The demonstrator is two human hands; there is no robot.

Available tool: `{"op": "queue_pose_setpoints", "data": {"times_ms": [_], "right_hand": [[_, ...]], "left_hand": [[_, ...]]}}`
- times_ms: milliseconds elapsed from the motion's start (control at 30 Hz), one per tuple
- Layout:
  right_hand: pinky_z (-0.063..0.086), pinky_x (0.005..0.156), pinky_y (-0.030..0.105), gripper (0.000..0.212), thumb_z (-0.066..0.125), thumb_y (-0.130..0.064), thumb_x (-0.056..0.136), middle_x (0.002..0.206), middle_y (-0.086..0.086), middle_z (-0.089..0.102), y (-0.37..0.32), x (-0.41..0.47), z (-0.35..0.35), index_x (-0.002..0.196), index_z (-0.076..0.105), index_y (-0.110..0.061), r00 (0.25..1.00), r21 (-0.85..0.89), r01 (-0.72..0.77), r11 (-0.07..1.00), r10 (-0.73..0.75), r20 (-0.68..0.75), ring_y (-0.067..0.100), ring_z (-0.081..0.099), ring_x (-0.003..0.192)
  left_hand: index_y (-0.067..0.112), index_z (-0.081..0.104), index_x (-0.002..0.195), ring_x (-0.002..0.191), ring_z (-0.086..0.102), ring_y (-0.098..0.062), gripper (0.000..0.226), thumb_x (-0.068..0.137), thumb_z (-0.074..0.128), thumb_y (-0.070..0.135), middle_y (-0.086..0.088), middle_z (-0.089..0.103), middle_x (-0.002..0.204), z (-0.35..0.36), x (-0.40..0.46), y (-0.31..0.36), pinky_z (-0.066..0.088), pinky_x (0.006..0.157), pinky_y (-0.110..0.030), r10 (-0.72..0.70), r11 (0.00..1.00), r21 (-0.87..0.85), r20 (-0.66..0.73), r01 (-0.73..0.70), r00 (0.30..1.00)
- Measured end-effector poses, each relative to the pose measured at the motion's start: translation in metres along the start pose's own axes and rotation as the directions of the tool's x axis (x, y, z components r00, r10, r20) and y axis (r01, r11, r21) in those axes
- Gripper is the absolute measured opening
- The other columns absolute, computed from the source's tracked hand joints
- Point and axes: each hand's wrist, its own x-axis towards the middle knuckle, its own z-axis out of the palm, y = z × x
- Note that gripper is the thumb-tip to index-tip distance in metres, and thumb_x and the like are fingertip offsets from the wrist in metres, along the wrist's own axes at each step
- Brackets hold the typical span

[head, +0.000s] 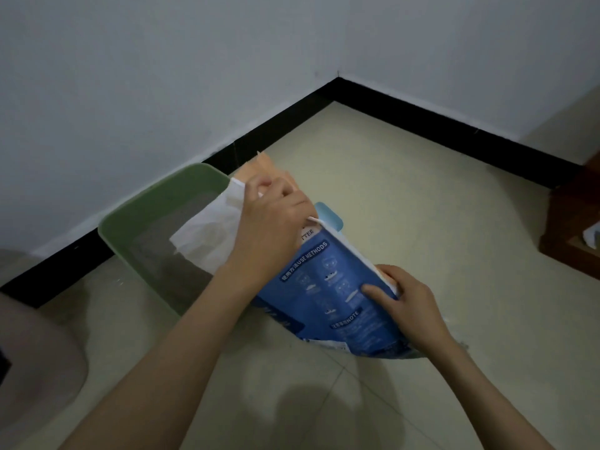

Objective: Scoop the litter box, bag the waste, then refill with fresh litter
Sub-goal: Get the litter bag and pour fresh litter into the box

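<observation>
I take the litter box (130,222) as my landmark: it sits on the floor (406,196) in the corner, its far side close along the wall (130,76). The litter bag (337,287) stands tilted at the box's right end, its top leaning over the box. My left hand (272,219) grips the bag's top, above the box's right part. My right hand (402,297) holds the bag's edge, right of the box and nearer me. A scoop (331,216) peeks out behind the bag. Furniture (571,216) stands far right of the box.
</observation>
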Motion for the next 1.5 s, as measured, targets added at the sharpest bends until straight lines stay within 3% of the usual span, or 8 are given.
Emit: {"op": "queue_pose_setpoints", "data": {"times_ms": [133,267,600,833,1067,1167,1300,1500], "right_hand": [[0.042,0.084,0.028,0.086,0.069,-0.064,0.066,0.129,-0.012,0.049,0.025,-0.023,-0.013,0.137,0.034,-0.03,0.992,-0.213,-0.111,0.971,0.123,0.042,0.013,0.053,0.112],[0.044,0.09,0.033,0.101,0.067,-0.072,0.06,0.141,-0.012,0.041,0.034,-0.026,-0.017,0.142,0.023,-0.032,0.989,-0.273,-0.079,0.959,0.111,0.102,0.013,0.049,0.119],[0.052,0.071,0.033,0.031,0.05,-0.045,0.092,0.128,-0.011,0.058,0.043,-0.015,-0.001,0.118,0.061,-0.031,0.988,-0.499,0.091,0.862,-0.143,-0.066,0.019,0.063,0.101],[0.046,0.038,0.028,0.058,0.023,-0.052,0.095,0.095,-0.007,0.074,0.049,-0.01,0.003,0.093,0.073,-0.022,0.907,-0.623,0.19,0.759,-0.378,-0.185,0.02,0.069,0.062],[0.044,0.038,0.024,0.047,0.032,-0.043,0.092,0.086,-0.007,0.074,0.045,-0.012,0.004,0.089,0.073,-0.02,0.895,-0.603,0.178,0.778,-0.382,-0.228,0.019,0.067,0.055],[0.043,0.042,0.025,0.058,0.021,-0.05,0.092,0.081,-0.006,0.073,0.042,-0.009,0.004,0.089,0.071,-0.021,0.914,-0.59,0.165,0.791,-0.347,-0.211,0.021,0.066,0.056],[0.039,0.054,0.028,0.071,0.004,-0.056,0.083,0.08,-0.002,0.07,0.031,-0.002,0.007,0.094,0.066,-0.023,0.94,-0.587,0.132,0.799,-0.289,-0.182,0.026,0.065,0.068],[0.03,0.071,0.032,0.052,0.024,-0.04,0.091,0.052,-0.001,0.059,0.023,-0.006,0.016,0.051,0.05,-0.019,0.903,-0.569,0.083,0.818,-0.304,-0.305,0.02,0.053,0.05]], "left_hand": [[0.024,0.071,0.079,0.079,0.057,-0.018,0.013,0.073,0.073,0.012,0.007,0.07,0.076,0.005,-0.005,-0.003,0.021,0.085,-0.034,-0.063,0.998,0.016,0.017,0.063,0.998],[0.021,0.072,0.08,0.079,0.057,-0.023,0.009,0.074,0.069,0.015,0.001,0.071,0.075,0.006,-0.006,-0.007,0.02,0.083,-0.035,-0.105,0.994,0.03,0.029,0.104,0.994],[0.019,0.073,0.084,0.085,0.055,-0.027,0.013,0.081,0.065,0.01,-0.004,0.07,0.079,0.01,-0.013,-0.01,0.023,0.091,-0.042,-0.182,0.983,0.024,0.018,0.181,0.983],[0.019,0.071,0.088,0.092,0.056,-0.032,0.008,0.085,0.064,0.022,-0.006,0.071,0.089,0.01,-0.017,-0.014,0.024,0.094,-0.051,-0.134,0.989,0.072,0.086,0.128,0.987],[0.022,0.072,0.083,0.092,0.054,-0.025,0.025,0.09,0.051,0.033,0.001,0.071,0.088,0.024,-0.021,-0.019,0.021,0.097,-0.048,-0.114,0.987,0.128,0.129,0.098,0.985],[0.022,0.067,0.074,0.087,0.053,-0.021,0.039,0.09,0.034,0.037,0.005,0.068,0.081,0.032,-0.021,-0.009,0.021,0.092,-0.04,-0.215,0.975,-0.037,0.055,0.217,0.975],[0.022,0.058,0.07,0.087,0.054,-0.022,0.03,0.088,0.035,0.029,0.003,0.064,0.082,0.041,-0.016,-0.002,0.021,0.088,-0.034,-0.405,0.876,-0.279,0.016,0.393,0.914],[0.019,0.064,0.069,0.082,0.053,-0.022,0.031,0.088,0.041,0.026,0.005,0.063,0.076,0.033,-0.019,-0.006,0.019,0.082,-0.031,-0.31,0.935,-0.214,-0.115,0.282,0.944]]}}
